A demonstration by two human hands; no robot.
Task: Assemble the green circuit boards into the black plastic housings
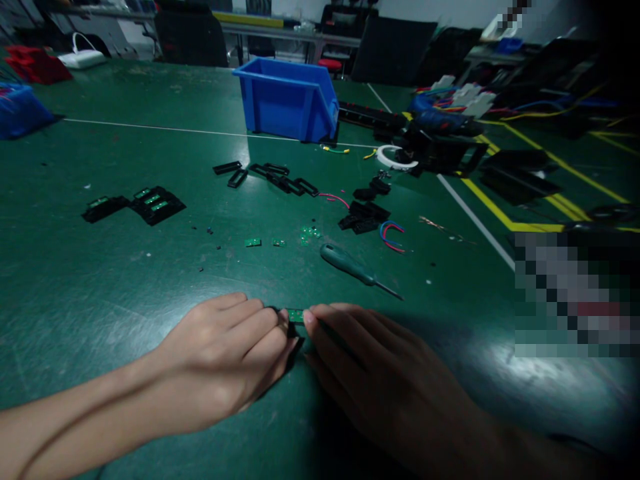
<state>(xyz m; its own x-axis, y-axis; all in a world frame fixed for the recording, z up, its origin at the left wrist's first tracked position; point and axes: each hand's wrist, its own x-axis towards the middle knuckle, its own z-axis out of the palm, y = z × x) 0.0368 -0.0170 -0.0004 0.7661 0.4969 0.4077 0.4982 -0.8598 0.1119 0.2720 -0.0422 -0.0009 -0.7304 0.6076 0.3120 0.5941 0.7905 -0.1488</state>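
Note:
Between my two hands sits a small green circuit board [297, 316], with dark edges showing around it. My left hand [230, 353] is closed with its fingertips at the board's left end. From the other side my right hand [385, 367] pinches the right end with thumb and forefinger. Much of the board is covered by my fingers, and my right hand lies in shadow. Beyond the hands a green-handled screwdriver [350, 265] rests on the green table [125, 300]. Loose small green boards [253, 243] lie further off, along with a cluster of tiny green pieces [311, 233].
Black rectangular frames [280, 179] are scattered mid-table. Black holders with green boards [157, 204] lie left. A blue bin [290, 100] stands at the back. Black parts [365, 217], red and blue wires [391, 237] and a white ring [395, 158] are on the right.

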